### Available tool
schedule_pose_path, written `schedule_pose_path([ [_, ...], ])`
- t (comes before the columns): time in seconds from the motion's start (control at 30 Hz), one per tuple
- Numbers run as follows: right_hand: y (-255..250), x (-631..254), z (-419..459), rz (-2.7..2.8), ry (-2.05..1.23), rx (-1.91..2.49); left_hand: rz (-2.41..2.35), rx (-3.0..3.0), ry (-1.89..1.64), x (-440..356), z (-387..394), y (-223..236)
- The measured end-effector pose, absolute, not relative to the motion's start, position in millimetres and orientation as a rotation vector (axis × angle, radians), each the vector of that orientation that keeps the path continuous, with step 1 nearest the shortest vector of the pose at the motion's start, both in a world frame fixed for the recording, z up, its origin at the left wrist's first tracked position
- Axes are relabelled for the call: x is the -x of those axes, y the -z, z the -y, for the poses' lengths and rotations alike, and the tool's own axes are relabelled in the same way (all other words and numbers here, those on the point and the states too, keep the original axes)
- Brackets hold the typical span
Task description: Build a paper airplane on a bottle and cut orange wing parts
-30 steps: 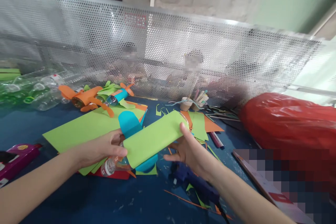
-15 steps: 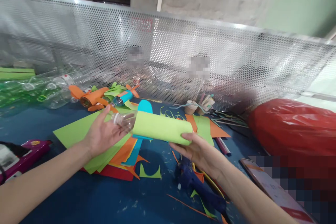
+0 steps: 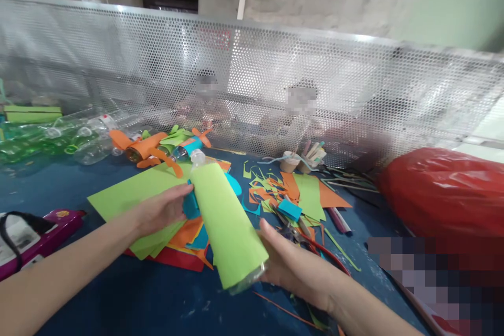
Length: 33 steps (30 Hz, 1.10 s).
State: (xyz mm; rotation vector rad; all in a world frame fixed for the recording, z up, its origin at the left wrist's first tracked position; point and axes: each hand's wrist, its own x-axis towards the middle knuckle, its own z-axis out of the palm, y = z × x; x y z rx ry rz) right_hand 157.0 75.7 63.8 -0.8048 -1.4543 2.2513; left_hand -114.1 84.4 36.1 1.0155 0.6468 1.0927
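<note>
A clear plastic bottle wrapped in light green paper [image 3: 228, 220] is held tilted above the table, its neck pointing away and its base toward me. Blue paper wings with rounded ends [image 3: 191, 206] stick out on both sides of it. My left hand [image 3: 167, 207] is closed at the bottle's upper left, by one blue wing, with its fingertips partly hidden. My right hand [image 3: 291, 262] grips the lower right side near the base, thumb up and fingers behind the bottle. Beneath it lie green paper sheets [image 3: 129, 194] and orange and blue pieces.
Paper scraps [image 3: 271, 189] and scissors [image 3: 293, 231] lie right of the bottle. Orange bottle planes [image 3: 145, 147] and clear bottles [image 3: 92, 139] stand back left. Cups of sticks [image 3: 290, 161] are near the perforated screen [image 3: 252, 73]. A red plastic bag [image 3: 441, 189] is at right, a purple tool [image 3: 55, 231] at left.
The bottle has turned from lying crosswise to pointing away, base nearer me. My left hand has moved from the neck to the wing side. My right hand has shifted lower.
</note>
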Motion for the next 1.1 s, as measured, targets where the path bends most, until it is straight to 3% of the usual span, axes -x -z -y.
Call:
schedule_pose_path([
  [0.23, -49, -145, -66, 1.244, -2.300, 0.753, -0.734, -1.169, -0.867, 104, -72, -43],
  [0.67, -52, -140, -62, 1.085, -1.959, 0.862, -1.038, -1.320, -0.880, 108, -77, -46],
  [1.1, -52, -142, -67, 1.123, -2.010, 0.847, -1.090, -1.048, -0.880, 103, -74, -49],
])
